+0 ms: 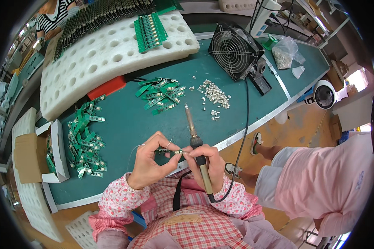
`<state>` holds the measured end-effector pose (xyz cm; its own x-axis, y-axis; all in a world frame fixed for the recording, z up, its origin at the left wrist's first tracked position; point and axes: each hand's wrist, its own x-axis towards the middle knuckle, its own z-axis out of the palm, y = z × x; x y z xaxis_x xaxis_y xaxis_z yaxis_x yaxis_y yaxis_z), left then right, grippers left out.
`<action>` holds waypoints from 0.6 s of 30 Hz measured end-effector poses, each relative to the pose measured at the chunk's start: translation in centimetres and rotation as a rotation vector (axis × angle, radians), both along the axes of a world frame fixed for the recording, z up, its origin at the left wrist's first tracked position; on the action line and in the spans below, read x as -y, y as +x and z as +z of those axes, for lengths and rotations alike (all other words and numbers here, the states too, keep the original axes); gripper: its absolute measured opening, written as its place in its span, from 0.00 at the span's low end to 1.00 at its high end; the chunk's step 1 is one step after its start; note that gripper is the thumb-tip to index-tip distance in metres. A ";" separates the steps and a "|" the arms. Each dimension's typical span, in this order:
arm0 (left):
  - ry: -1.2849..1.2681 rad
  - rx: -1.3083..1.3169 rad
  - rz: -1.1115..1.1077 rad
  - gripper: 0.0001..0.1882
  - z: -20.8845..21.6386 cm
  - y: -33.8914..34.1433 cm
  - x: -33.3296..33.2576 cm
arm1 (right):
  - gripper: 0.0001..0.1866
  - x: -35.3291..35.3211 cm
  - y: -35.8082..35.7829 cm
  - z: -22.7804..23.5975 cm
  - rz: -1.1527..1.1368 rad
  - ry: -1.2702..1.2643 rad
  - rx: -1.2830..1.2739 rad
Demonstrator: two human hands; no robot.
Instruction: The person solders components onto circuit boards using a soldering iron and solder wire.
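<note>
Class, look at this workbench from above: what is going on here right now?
A person at a green bench holds a small green circuit board between both hands. The left hand pinches it with a thin wire; the right hand steadies it while gripping a soldering iron, tip pointing away. Heaps of green boards, small metal parts and a fan lie beyond.

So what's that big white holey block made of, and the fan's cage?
The white block looks like foam: matte, thick, with soft rounded edges and punched round holes. The fan's cage looks like thin metal wire, dark and slightly shiny, bent in rings; whether it is painted I cannot tell.
</note>
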<state>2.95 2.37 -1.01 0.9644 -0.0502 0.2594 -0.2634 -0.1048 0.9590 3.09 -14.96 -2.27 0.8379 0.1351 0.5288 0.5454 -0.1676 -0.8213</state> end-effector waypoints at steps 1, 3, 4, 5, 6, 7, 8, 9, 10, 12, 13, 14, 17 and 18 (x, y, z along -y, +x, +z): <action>0.004 -0.002 -0.003 0.09 0.1 0.0 0.2 | 0.17 0.0 -0.3 -0.1 -0.009 0.034 -0.020; 0.046 -0.052 0.034 0.10 0.7 0.0 0.4 | 0.17 0.1 -0.2 0.0 -0.025 0.024 -0.003; 0.048 -0.053 0.031 0.10 1.0 0.3 0.2 | 0.17 0.3 -0.2 -0.1 -0.040 0.008 0.018; 0.288 0.094 0.034 0.10 1.4 0.5 -0.2 | 0.17 0.6 -0.2 -0.2 -0.043 0.010 0.016; 0.527 0.242 0.038 0.11 1.9 0.6 -0.5 | 0.18 1.1 -0.2 -0.4 -0.028 -0.094 0.064; 0.530 0.242 0.038 0.11 2.5 0.4 -0.6 | 0.18 1.5 -0.1 -0.5 -0.011 -0.198 0.115; 0.657 0.266 0.060 0.11 3.1 0.2 -0.7 | 0.18 1.8 -0.1 -0.7 -0.011 -0.195 0.115; 0.783 0.289 0.083 0.11 3.4 0.1 -0.8 | 0.17 2.0 0.0 -0.8 0.015 -0.247 0.159; 0.789 0.288 0.084 0.11 3.5 0.0 -0.8 | 0.16 2.1 0.0 -0.9 0.042 -0.296 0.202; 0.742 0.254 0.034 0.10 3.6 -0.2 -0.8 | 0.16 2.3 0.1 -0.4 0.056 -0.311 0.246; 0.748 0.251 0.033 0.10 3.7 -0.4 -0.7 | 0.16 2.3 0.1 -0.2 0.068 -0.329 0.287; 0.689 0.152 -0.016 0.09 4.0 -0.6 -0.6 | 0.16 2.3 0.2 -0.3 0.067 -0.324 0.284; 0.616 0.111 -0.056 0.09 3.5 -0.8 -0.5 | 0.16 2.1 0.1 -0.7 0.068 -0.236 0.346; 0.597 0.170 -0.045 0.09 3.2 -0.9 -0.5 | 0.16 1.9 -0.2 -0.7 0.042 -0.185 0.244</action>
<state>2.07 2.90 2.19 0.9057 -0.2741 0.3235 -0.4240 -0.5953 0.6826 2.87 -16.85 -3.01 0.6808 0.2799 0.6769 0.7324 -0.2749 -0.6230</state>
